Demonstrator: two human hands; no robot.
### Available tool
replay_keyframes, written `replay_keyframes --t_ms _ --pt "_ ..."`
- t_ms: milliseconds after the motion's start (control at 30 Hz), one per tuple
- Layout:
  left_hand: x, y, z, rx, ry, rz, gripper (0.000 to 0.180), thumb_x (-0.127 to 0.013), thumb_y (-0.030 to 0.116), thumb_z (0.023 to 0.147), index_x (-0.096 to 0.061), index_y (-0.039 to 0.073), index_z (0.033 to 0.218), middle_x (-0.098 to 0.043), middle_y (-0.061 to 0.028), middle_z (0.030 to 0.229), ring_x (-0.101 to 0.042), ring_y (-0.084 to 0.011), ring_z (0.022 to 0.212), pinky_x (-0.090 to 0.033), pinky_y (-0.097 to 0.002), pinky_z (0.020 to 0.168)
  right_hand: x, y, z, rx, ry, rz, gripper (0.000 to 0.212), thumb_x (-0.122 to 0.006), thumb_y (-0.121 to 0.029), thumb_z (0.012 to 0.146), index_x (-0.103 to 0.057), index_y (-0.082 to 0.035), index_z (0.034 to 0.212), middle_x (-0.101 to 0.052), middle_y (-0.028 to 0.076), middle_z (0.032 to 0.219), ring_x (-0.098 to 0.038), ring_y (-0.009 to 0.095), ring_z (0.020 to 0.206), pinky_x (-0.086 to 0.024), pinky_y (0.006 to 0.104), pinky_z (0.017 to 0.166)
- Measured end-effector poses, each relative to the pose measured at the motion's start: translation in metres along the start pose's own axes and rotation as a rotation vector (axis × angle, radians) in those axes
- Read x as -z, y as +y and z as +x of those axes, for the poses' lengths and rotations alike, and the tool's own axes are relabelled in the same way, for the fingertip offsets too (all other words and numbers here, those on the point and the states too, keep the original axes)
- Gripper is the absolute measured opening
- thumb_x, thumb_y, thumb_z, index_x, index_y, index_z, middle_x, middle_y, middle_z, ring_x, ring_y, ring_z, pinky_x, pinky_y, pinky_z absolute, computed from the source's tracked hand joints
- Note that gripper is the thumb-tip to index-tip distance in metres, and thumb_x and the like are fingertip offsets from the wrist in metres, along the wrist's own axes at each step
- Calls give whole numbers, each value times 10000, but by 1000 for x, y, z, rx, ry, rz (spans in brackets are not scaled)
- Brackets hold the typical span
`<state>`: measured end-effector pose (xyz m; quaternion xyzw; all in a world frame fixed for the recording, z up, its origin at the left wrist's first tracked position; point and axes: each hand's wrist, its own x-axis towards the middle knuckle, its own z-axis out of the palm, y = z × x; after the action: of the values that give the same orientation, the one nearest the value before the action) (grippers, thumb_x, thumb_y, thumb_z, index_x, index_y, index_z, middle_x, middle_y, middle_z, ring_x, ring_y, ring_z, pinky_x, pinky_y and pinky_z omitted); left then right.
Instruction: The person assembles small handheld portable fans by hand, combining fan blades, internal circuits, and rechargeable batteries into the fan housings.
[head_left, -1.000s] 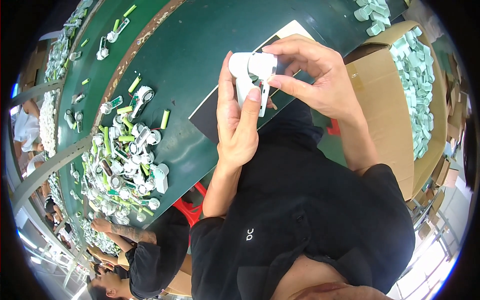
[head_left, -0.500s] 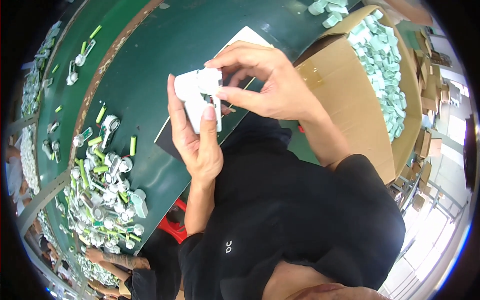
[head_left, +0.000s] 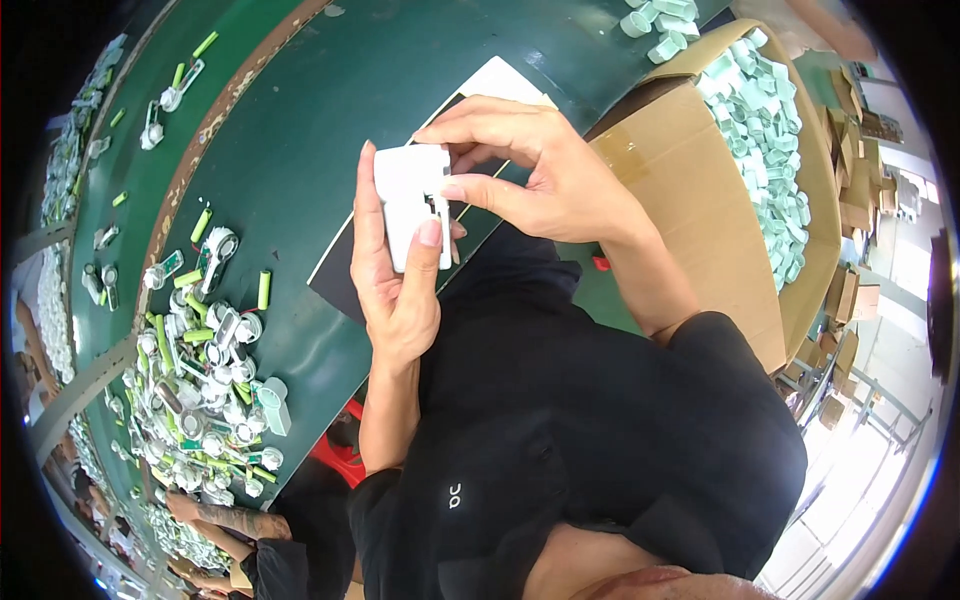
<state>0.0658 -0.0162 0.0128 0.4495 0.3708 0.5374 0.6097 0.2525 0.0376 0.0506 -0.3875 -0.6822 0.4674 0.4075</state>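
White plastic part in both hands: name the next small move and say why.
Probably press the right hand's fingertips down to seat the small piece into the white plastic part. The left hand already cradles it, thumb on its lower edge, and the right fingers pinch at its top corner.

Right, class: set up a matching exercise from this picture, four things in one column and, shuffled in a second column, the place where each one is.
Things:
1. white plastic part
2. cardboard box
3. heap of small white and green parts
4. black sheet

Places:
A. flat on the green table, under the hands
B. at the person's right, full of pale green pieces
C. held between the left hand and right hand
D. on the table at the person's left

Pairs: 1-C, 2-B, 3-D, 4-A
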Motion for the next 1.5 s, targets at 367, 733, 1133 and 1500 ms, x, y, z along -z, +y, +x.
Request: replay_keyframes --t_ms 367,733,1133,1500 --pt "9 -12 0 2 -35 54 687 -548 67 1040 -228 16 1646 -564 -117 1283 -631 -122 894 -544 -261 722 -6 11 -7 -67 -14 46 377 -725 1 898 -676 53 1269 -662 147 1193 -716 238 1018 -599 344 885" --pt "-4 4 -4 154 -115 -182 657 -623 151 1014 -273 -44 1535 -529 -165 1301 -638 -175 951 -551 -297 795 -15 7 22 138 96 -55 452 -508 -278 1071 -696 22 789 -650 90 749 -629 189 681 -480 317 635" --pt "-5 -7 -2 -285 23 627 485 -788 40 840 -610 -44 1283 -736 -188 959 -749 -293 844 -574 -338 782 -24 11 20 96 349 -304 603 -565 -402 1046 -610 -5 593 -557 100 548 -561 274 491 -428 376 495" --pt "42 -14 14 247 98 -380 277 -624 144 1029 -592 -54 1221 -719 -252 1157 -750 -302 1000 -613 -406 927 10 31 12 -117 391 -110 468 -500 -379 1097 -705 42 1085 -712 124 1016 -655 217 963 -506 335 885"
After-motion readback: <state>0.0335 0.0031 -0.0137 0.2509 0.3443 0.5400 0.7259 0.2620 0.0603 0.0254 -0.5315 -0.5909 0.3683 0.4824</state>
